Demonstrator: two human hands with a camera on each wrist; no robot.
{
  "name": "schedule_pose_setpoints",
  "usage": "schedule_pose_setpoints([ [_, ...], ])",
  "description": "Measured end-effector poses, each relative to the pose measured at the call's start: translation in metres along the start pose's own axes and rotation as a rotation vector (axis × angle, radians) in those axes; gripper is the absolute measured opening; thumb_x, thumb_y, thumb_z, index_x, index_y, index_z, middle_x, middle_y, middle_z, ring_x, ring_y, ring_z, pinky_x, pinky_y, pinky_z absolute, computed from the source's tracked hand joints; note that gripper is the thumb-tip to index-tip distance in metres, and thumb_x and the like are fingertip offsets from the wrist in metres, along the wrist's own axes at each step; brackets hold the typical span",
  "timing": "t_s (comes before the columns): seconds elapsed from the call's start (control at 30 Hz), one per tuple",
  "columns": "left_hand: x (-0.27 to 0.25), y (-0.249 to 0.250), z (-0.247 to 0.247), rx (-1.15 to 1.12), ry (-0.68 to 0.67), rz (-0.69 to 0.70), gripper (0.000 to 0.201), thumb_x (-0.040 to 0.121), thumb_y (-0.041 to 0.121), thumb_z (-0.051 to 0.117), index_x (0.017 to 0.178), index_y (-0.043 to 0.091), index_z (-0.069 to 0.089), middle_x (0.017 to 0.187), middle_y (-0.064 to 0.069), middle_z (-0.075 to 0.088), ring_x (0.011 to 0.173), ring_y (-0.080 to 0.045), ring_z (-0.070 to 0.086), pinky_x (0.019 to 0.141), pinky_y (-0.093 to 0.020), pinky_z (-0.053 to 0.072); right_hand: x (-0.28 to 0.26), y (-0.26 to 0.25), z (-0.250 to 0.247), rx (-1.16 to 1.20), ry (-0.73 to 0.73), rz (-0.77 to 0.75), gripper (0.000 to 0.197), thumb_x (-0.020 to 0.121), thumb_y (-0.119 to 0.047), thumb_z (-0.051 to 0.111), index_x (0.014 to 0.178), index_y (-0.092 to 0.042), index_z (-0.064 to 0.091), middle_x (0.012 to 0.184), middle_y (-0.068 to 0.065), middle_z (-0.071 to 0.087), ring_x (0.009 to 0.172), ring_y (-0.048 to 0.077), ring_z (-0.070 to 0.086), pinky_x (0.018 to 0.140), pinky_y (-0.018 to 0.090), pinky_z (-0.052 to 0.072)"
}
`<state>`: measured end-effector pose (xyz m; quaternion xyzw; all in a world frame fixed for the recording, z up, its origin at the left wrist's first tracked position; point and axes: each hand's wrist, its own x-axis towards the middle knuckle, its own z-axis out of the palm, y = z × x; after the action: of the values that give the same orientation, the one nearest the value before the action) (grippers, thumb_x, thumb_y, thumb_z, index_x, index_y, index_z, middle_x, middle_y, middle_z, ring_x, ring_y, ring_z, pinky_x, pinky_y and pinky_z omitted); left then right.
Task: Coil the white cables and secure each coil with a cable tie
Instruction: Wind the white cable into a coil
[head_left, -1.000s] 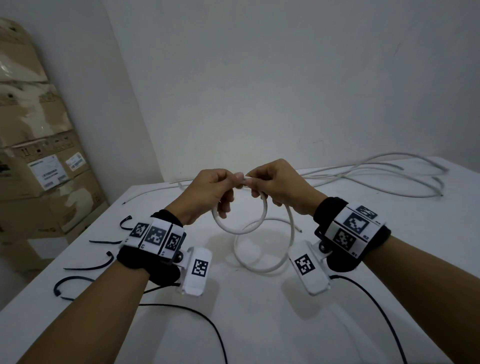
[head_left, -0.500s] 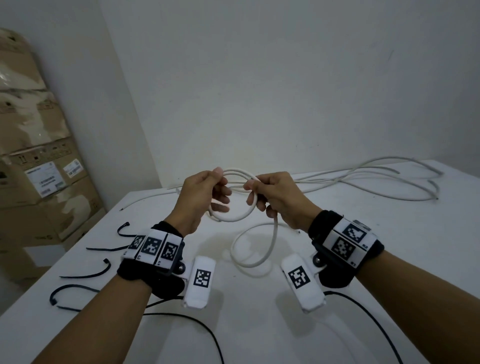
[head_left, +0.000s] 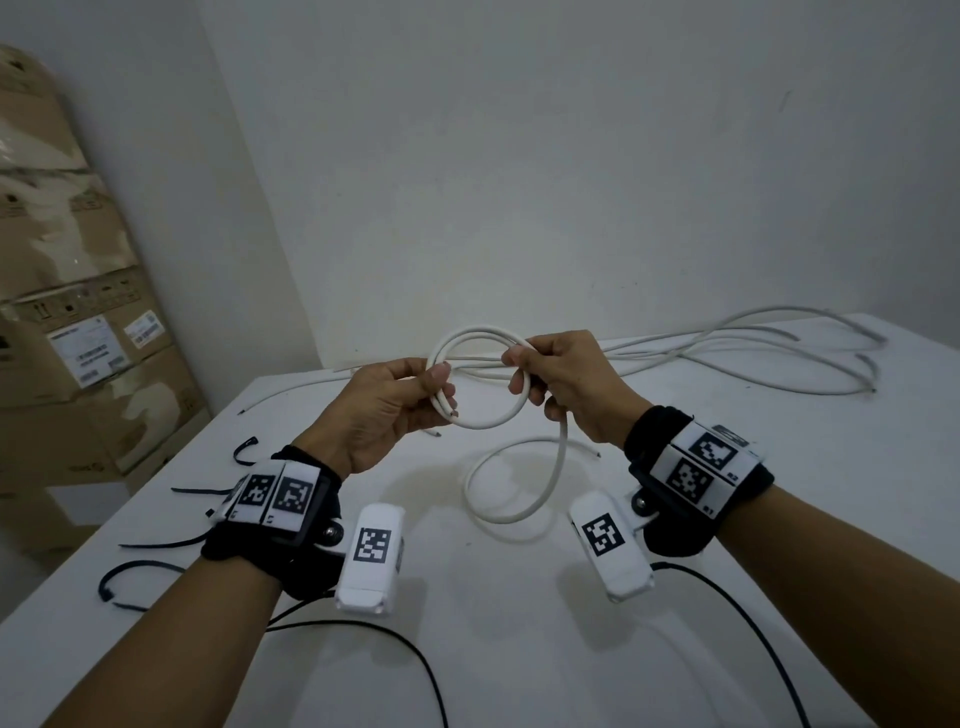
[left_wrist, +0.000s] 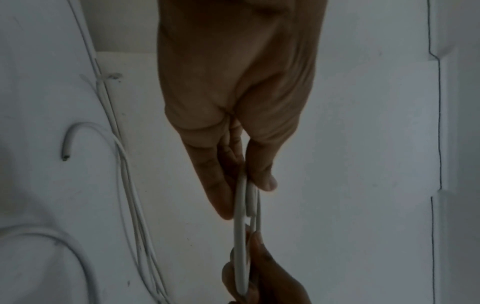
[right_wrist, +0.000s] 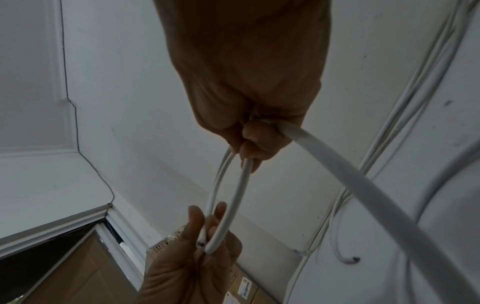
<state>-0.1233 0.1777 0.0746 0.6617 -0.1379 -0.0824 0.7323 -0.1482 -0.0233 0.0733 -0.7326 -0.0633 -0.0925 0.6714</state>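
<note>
A white cable (head_left: 485, 423) forms a small double loop held up above the table between both hands. My left hand (head_left: 410, 397) pinches the loop's left side, with the cut end (right_wrist: 201, 244) sticking out by its fingers. My right hand (head_left: 545, 371) grips the loop's right side, and the cable's free length (head_left: 511, 514) hangs from it in a wider curl on the table. The left wrist view shows the loop (left_wrist: 242, 218) edge-on between thumb and fingers. Several black cable ties (head_left: 132, 577) lie at the table's left edge.
More white cables (head_left: 753, 358) sprawl along the back of the white table (head_left: 519, 649) toward the right. Stacked cardboard boxes (head_left: 78, 332) stand left of the table against the wall. Thin black wires (head_left: 363, 631) run from the wrist cameras across the near table.
The hands have risen and moved apart. One hanging loop has become a double loop held upright between them, and the free cable on the table has shortened.
</note>
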Motion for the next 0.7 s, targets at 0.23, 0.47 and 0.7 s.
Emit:
schedule_pose_setpoints([
  [0.23,0.004,0.008,0.008,0.331,0.005,0.042,0.027,0.092,0.029,0.061,0.095,0.002,0.066,0.065,-0.006,0.063,0.049,-0.018,0.058,0.045,-0.029,0.050,0.000,-0.001,0.001,-0.047,-0.104,-0.016,0.019,0.096,-0.013,0.055,0.089,0.000,0.067,0.062,0.006,0.061,0.044,0.009,0.040,0.036,0.017,0.028],
  [0.47,0.007,-0.004,0.022,0.505,0.261,0.323,0.034,0.100,0.036,0.048,0.079,0.011,0.056,0.048,-0.003,0.045,0.031,-0.009,0.038,0.032,-0.016,0.027,-0.001,0.002,0.005,0.169,-0.146,0.019,0.031,0.098,-0.027,0.053,0.102,0.001,0.064,0.064,0.004,0.063,0.045,0.009,0.042,0.035,0.017,0.027],
  [0.7,0.006,0.001,0.025,0.240,0.265,0.227,0.035,0.096,0.033,0.056,0.073,0.007,0.056,0.047,-0.002,0.049,0.031,-0.016,0.042,0.034,-0.019,0.030,-0.002,0.000,0.010,0.207,-0.063,0.021,0.025,0.098,-0.025,0.053,0.097,-0.003,0.065,0.065,0.003,0.062,0.044,0.009,0.040,0.036,0.018,0.025],
])
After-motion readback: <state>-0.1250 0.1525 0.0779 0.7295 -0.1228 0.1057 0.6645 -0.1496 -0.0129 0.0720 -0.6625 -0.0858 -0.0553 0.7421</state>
